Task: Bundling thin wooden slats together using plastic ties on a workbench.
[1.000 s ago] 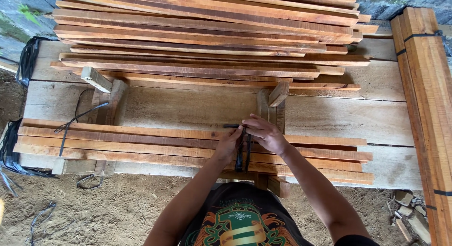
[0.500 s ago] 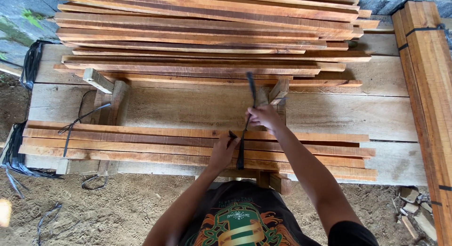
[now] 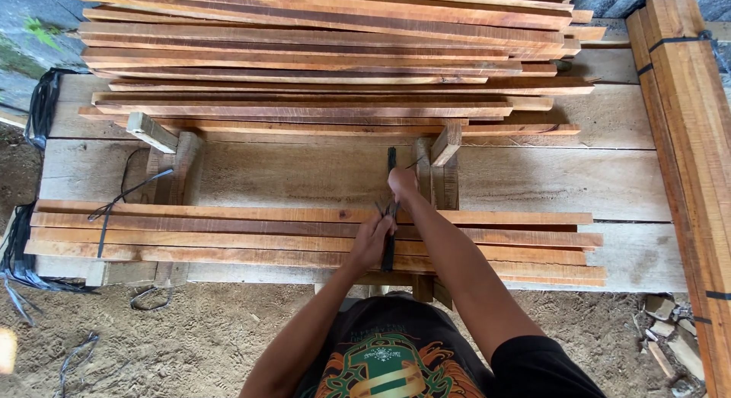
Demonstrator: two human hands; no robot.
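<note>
Lowered since the earlier frame, the right hand (image 3: 402,182) now sits closer to the slats, and the black strap (image 3: 390,215) it pulls stands shorter above the bundle than it did half a second ago. That hand is closed around the strap's free end, drawing it away from the body. The left hand (image 3: 373,240) is closed too, pinching the strap where it crosses the top of the near bundle of slats (image 3: 228,234); its fingertips press down just beside the crossing.

The strap runs across the bundle near its right-hand third, dark against the orange wood, and lies over the top slats. To do this step well, I judge the left hand should hold the crossing firmly against the wood while the right hand pulls in line with the strap, so the slats do not slide apart.

The bundle rests in two wooden cradles: one just beyond the hands, its uprights (image 3: 445,158) rising behind the slats, and a second at the left (image 3: 171,158), where another loose strap (image 3: 114,204) hangs over the slats. Both stand on the plank desk (image 3: 304,173). Farther back lies a loose pile of slats (image 3: 327,55), and at the right a strapped bundle (image 3: 689,139) runs lengthwise. More black straps (image 3: 42,101) hang off the desk's left end above sandy ground.
</note>
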